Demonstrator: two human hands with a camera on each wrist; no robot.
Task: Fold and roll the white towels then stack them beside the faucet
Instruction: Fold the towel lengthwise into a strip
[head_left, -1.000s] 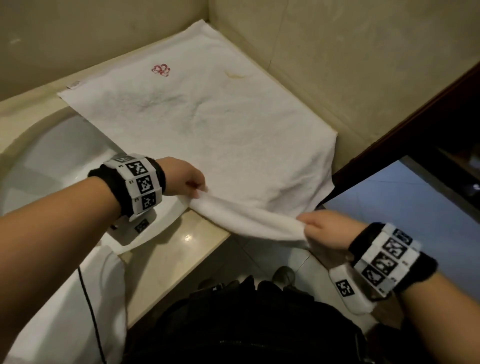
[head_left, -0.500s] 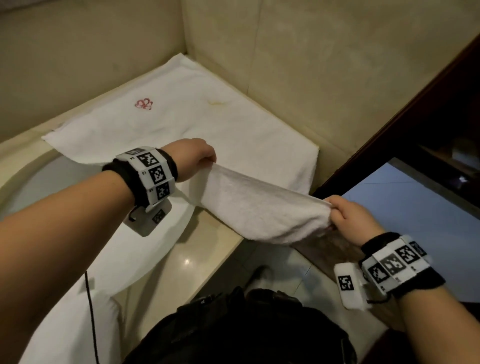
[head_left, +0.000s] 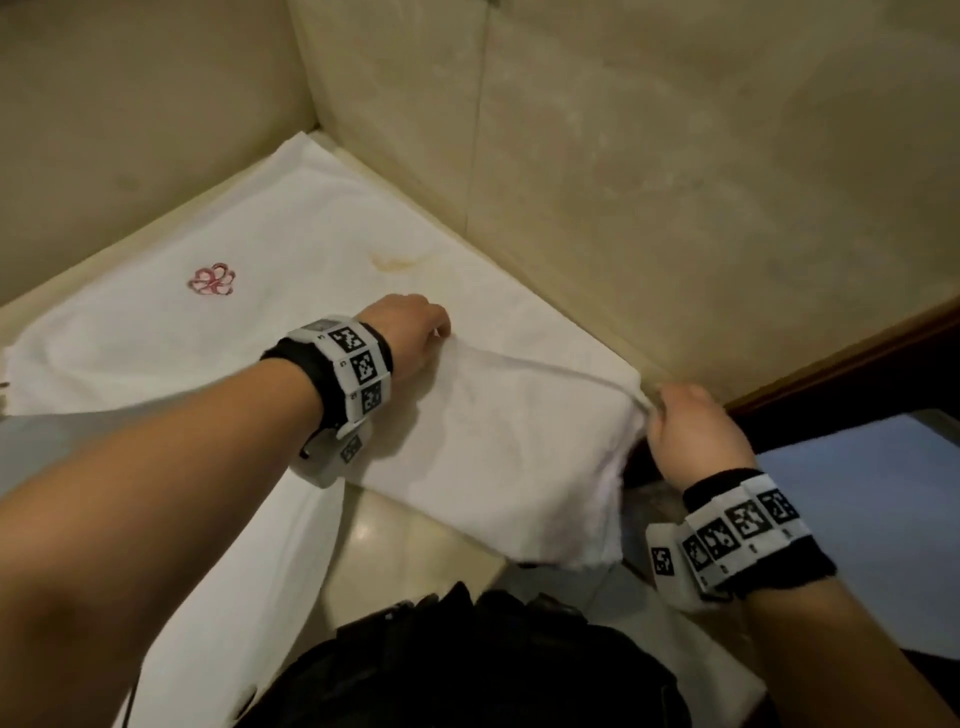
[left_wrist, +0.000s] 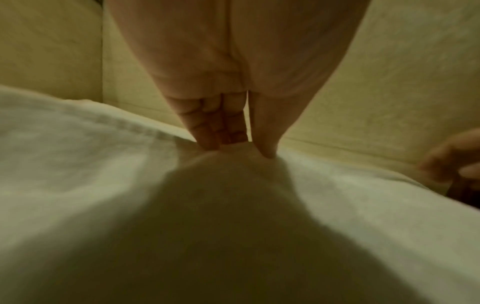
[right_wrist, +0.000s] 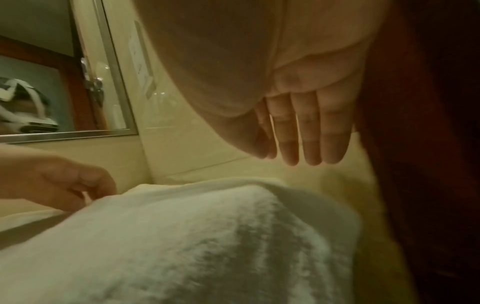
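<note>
— Hands?
— Left hand (head_left: 410, 332) pinches the towel (head_left: 493, 441) flap's far edge; right hand (head_left: 691, 431) grips its right corner.
— Towel?
— On the counter (head_left: 415, 525), edge taut between both hands; the left is nearer the middle.

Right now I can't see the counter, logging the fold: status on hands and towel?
Left hand pinches the towel edge. Right hand at the other corner, grip unclear. Near half folded over, faucet not in view. Nothing in the way.
</note>
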